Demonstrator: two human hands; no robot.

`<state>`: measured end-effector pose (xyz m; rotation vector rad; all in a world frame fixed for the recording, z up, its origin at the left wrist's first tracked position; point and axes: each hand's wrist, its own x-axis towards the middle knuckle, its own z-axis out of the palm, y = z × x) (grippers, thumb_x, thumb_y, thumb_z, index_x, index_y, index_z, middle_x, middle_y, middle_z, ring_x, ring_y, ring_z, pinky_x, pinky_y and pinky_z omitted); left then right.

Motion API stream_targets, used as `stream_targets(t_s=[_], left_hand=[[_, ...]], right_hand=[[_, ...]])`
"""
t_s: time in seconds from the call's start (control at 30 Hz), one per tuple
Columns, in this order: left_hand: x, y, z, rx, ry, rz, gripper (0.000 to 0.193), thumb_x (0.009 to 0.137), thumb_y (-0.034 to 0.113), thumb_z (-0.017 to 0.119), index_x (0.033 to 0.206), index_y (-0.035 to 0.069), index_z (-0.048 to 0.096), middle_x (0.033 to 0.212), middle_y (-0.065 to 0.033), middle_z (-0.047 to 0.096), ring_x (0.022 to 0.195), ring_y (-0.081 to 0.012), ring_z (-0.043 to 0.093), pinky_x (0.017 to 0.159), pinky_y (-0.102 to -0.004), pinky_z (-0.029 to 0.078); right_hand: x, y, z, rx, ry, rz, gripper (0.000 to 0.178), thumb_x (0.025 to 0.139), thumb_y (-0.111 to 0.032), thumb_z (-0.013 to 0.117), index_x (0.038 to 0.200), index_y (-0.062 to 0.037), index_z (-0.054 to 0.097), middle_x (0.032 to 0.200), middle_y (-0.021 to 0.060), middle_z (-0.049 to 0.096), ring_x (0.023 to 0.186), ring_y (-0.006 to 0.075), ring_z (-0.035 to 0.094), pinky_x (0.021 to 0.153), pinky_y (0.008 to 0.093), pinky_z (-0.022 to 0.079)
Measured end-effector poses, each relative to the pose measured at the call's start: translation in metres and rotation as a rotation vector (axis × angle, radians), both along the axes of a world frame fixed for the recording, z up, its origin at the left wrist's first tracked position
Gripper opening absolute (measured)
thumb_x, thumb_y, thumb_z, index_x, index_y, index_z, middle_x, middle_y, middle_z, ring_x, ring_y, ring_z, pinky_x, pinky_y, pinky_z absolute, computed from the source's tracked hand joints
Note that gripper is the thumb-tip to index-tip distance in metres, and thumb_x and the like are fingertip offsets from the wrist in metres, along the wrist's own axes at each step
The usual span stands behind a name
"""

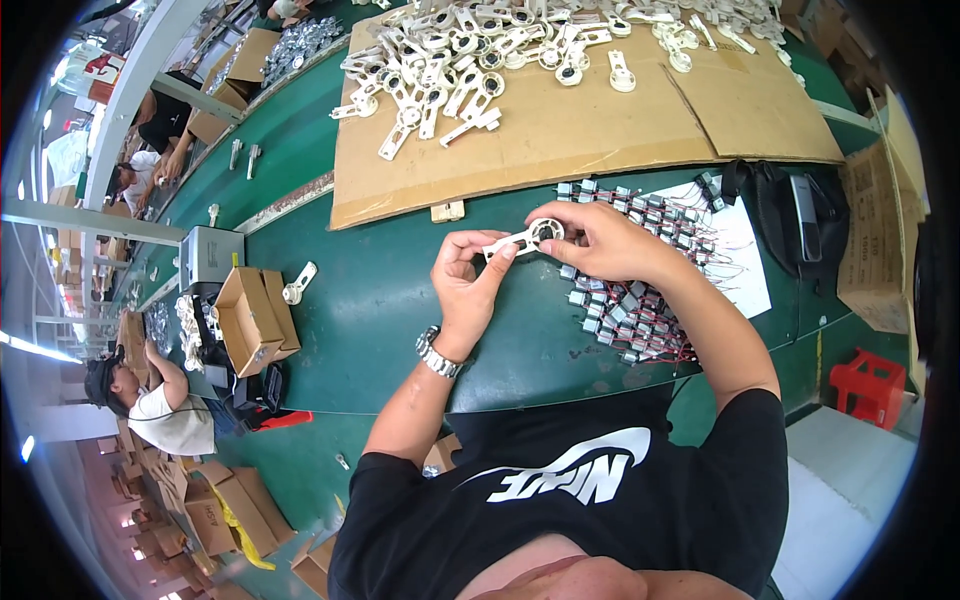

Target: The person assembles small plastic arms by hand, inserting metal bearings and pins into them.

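Note:
Above the green table, both of my hands hold one white plastic housing (522,240) with a flat handle and a round ring end, dark in the middle. My left hand (467,283) pinches the handle end between thumb and fingers. At the ring end, the fingers and thumb of my right hand (603,243) close around the rim. Beneath and beside my right forearm lie rows of small grey motors (632,312) with red and dark wires, partly hidden by the arm. Some of them rest on a white sheet (748,262).
A cardboard sheet (600,125) beyond my hands carries a heap of similar white housings (480,50). To the left stand an open carton (250,318), a single housing (300,284) and a grey box (212,258). A black bag (790,215) lies right. Co-workers (165,405) sit left.

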<state>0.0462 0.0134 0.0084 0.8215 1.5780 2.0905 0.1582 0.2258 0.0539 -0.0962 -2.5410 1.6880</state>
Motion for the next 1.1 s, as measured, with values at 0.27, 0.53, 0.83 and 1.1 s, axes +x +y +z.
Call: stream_targets(t_s=[0.27, 0.53, 0.83, 1.1], left_hand=[[0.002, -0.001, 0.0, 0.014, 0.061, 0.015, 0.027, 0.096, -0.005, 0.081, 0.111, 0.002, 0.061, 0.115, -0.0127, 0.075, 0.106, -0.0162, 0.071, 0.095, -0.0298, 0.057], [0.004, -0.001, -0.003, -0.036, 0.272, 0.016, 0.027, 0.095, -0.009, 0.079, 0.111, 0.002, 0.06, 0.113, -0.0135, 0.073, 0.106, -0.0165, 0.07, 0.095, -0.0297, 0.057], [-0.015, -0.006, 0.014, -0.159, 0.193, 0.097, 0.026, 0.095, -0.003, 0.082, 0.113, 0.002, 0.064, 0.109, -0.0059, 0.072, 0.098, -0.0101, 0.067, 0.087, -0.0245, 0.054], [-0.126, -0.002, 0.093, -0.289, 0.019, 0.21, 0.02, 0.1, 0.009, 0.079, 0.117, 0.003, 0.07, 0.102, -0.005, 0.078, 0.084, -0.0092, 0.069, 0.073, -0.0259, 0.057]], right_hand=[[0.003, -0.007, 0.011, 0.15, 0.051, -0.03, 0.027, 0.099, -0.017, 0.072, 0.124, -0.0062, 0.07, 0.08, 0.0129, 0.069, 0.07, 0.0201, 0.066, 0.065, 0.0362, 0.05], [-0.001, 0.006, -0.006, -0.056, -0.005, 0.047, 0.02, 0.104, -0.011, 0.069, 0.123, -0.0037, 0.07, 0.092, 0.0011, 0.07, 0.078, 0.0069, 0.059, 0.068, 0.0269, 0.048], [0.0, -0.004, 0.0, -0.012, 0.025, -0.097, 0.029, 0.098, -0.015, 0.075, 0.124, -0.0029, 0.073, 0.081, 0.0117, 0.074, 0.072, 0.0178, 0.07, 0.067, 0.0346, 0.055], [-0.001, 0.0, -0.012, 0.246, 0.158, -0.067, 0.018, 0.098, -0.009, 0.067, 0.11, 0.0003, 0.075, 0.096, 0.0191, 0.077, 0.087, 0.0353, 0.076, 0.079, 0.044, 0.06]])
